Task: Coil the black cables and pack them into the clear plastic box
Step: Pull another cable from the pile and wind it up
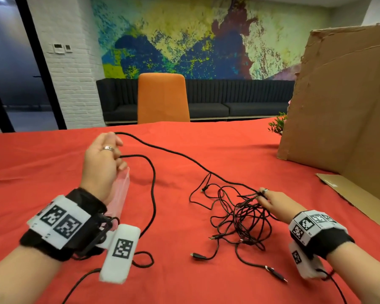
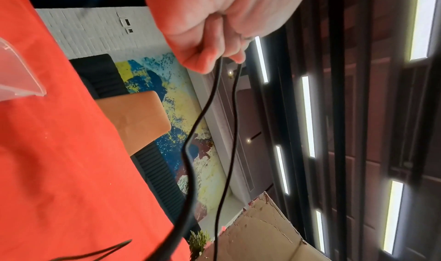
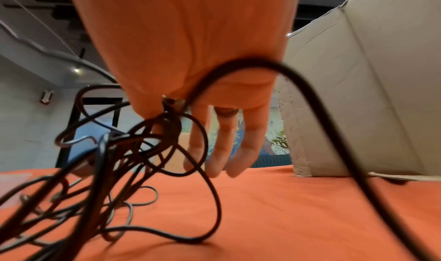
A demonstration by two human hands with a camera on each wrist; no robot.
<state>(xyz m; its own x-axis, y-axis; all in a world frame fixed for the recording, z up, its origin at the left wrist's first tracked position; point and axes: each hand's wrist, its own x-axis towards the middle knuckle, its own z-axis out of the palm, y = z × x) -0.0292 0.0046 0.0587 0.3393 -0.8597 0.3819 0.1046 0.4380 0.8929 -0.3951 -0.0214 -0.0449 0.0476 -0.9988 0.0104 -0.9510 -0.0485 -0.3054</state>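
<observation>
Above the red tablecloth (image 1: 53, 172), a thick black cable (image 1: 173, 153) is gripped in the curled left hand (image 1: 102, 159), two strands leaving the fist. Lower right, strands of the tangled black cables (image 1: 239, 216) are pinched by the right hand (image 1: 274, 205), its other fingers (image 3: 219, 152) extended. Beneath the left hand, the clear plastic box (image 1: 121, 189) is mostly hidden; its contents cannot be told.

Box (image 1: 121, 189) left, cable tangle (image 1: 241, 218) right, on table (image 1: 53, 163).
</observation>
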